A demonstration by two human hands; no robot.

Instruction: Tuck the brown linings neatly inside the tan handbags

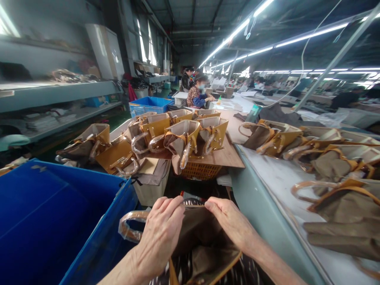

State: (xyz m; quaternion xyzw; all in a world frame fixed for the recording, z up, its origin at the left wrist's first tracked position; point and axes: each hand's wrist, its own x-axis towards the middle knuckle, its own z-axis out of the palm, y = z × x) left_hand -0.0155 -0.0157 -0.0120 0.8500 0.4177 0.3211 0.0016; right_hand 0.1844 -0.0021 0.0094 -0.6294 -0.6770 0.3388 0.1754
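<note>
A brown fabric handbag [202, 231] with tan edging is held over my lap, its mouth turned towards me. My left hand [164, 227] is closed on the bag's upper edge, fingers curled over it. On the same edge, a little to the right, my right hand [227, 215] pinches with thumb and fingers. A tan handle [130, 225] in clear plastic wrap sticks out to the left of my left hand. The bag's underside and its other handle are hidden.
A large blue bin [59, 213] stands at left. Several similar handbags [184, 132] sit on a board [228, 156] ahead, above an orange basket [202, 170]. More bags [341, 198] lie on the right-hand table [267, 178]. A co-worker [197, 95] sits farther back.
</note>
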